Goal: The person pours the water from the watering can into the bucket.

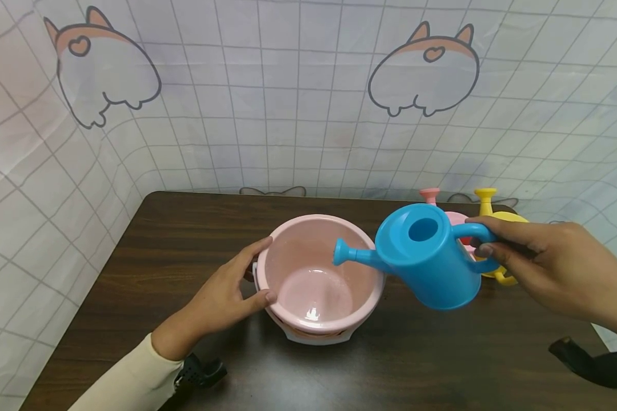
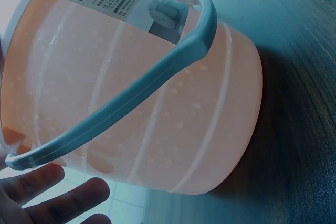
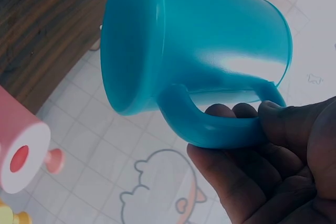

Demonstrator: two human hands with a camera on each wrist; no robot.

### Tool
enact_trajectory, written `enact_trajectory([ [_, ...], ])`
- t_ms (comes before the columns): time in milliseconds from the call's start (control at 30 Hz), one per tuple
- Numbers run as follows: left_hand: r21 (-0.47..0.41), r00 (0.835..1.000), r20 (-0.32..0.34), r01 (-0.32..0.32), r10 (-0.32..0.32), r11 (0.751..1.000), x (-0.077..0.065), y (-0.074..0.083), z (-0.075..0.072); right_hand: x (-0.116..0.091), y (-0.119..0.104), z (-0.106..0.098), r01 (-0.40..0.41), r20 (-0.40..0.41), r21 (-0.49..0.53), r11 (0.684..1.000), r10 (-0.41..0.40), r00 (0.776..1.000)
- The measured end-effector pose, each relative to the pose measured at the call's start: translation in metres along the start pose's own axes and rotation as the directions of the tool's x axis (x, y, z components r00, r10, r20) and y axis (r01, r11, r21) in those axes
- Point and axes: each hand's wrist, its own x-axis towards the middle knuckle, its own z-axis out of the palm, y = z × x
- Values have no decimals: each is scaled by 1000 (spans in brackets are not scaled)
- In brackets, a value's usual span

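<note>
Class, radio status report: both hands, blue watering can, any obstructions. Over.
Left-hand grip: touching pink bucket. Right-hand grip: holding blue watering can by handle. Spout aimed toward bucket; nothing visible between.

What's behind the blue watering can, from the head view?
Parts of a pink watering can and a yellow one show; the blue can and right hand hide much of both.

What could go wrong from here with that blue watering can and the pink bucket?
Water, if there is any, might miss the pink bucket should the blue watering can shift: its spout appears just over the opening. The right hand holds it only by the handle, so a slip could drop it. It might also bump the yellow watering can behind it.
</note>
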Motion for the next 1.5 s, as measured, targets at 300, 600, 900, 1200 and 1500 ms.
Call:
enact_trajectory([
  [300, -1, 1000, -2, -11, 11, 1000, 0, 0, 0, 1, -1, -2, -8, 16, 12, 1000, 8, 1000],
  [600, -3, 1000, 0, 3, -3, 1000, 0, -1, 0, 2, 0, -2, -19, 26, -13, 1000, 19, 999],
  [900, -11, 1000, -5, -14, 14, 1000, 1, 0, 1, 2, 1, -3, 2, 15, -33, 999, -2, 1000],
  [1200, -9, 1000, -2, -17, 17, 1000, 0, 0, 0, 3, 0, -3, 3, 32, -28, 1000, -3, 999],
  [1500, -12, 1000, -7, -25, 25, 1000, 1, 0, 0, 5, -1, -5, -8, 41, -7, 1000, 8, 999],
])
